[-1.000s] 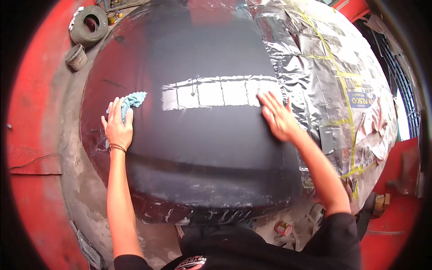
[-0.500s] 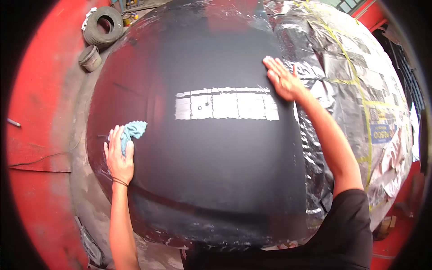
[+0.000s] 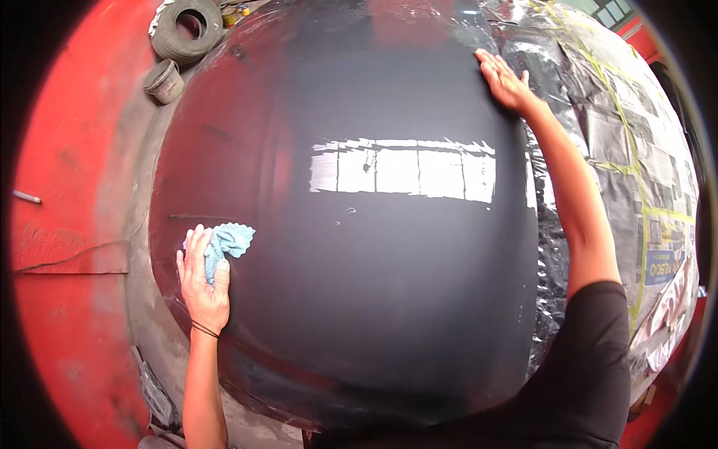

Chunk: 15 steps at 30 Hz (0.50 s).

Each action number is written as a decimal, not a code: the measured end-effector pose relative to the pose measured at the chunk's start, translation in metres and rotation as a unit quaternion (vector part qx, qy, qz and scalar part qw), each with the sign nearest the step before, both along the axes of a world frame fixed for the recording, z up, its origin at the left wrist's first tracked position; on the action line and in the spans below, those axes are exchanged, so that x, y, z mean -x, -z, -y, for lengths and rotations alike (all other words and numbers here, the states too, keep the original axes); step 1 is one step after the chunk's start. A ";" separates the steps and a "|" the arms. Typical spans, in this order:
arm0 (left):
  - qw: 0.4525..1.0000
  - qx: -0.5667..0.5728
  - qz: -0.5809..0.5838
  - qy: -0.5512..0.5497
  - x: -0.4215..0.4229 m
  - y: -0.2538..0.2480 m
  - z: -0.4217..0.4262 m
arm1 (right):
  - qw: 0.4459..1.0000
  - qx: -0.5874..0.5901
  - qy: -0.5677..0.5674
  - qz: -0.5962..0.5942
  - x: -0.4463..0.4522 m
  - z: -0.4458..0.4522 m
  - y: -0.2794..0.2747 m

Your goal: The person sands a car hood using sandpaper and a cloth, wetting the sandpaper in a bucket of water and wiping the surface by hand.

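A glossy dark car hood [image 3: 404, 292] fills the middle, with a bright window-like reflection on it. My left hand [image 3: 203, 288] rests at the hood's left side, closed on a crumpled light-blue cloth [image 3: 233, 239] that pokes out between thumb and fingers. At the far right part of the hood, my right hand [image 3: 508, 84] lies flat, fingers stretched and thumb apart. It is close to where the dark panel meets the clear plastic sheeting [image 3: 550, 112]. Nothing shows in the right hand; its palm is hidden.
Newspaper masking [image 3: 613, 135] with yellow tape covers the right side. On the floor at upper left are a tire [image 3: 170, 37] and a grey bucket [image 3: 164, 82]. A red surface [image 3: 67, 187] runs along the left, with a small white stick [image 3: 27, 197] on it.
My right hand has slid farther away along the hood's right edge. My left hand, with the cloth, has shifted slightly toward me. The whole view has moved a little.
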<state>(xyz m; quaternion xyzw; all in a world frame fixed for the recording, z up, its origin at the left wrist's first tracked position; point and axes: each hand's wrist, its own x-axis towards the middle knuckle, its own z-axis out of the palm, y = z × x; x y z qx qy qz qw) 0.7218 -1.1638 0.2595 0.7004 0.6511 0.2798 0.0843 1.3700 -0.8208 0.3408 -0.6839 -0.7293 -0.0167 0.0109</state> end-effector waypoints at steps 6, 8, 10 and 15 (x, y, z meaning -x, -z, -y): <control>1.000 0.001 -0.015 0.003 -0.002 -0.003 0.002 | 0.997 0.008 -0.076 0.014 0.065 0.050 -0.004; 1.000 0.000 -0.013 0.005 -0.002 -0.004 -0.001 | 0.986 0.041 -0.154 0.042 0.102 0.115 -0.016; 1.000 0.001 -0.015 0.000 -0.003 -0.004 0.001 | 0.982 0.058 -0.174 0.050 0.100 0.114 -0.020; 1.000 -0.009 0.005 0.000 -0.002 -0.003 0.002 | 0.998 0.017 -0.068 0.007 0.102 0.001 0.003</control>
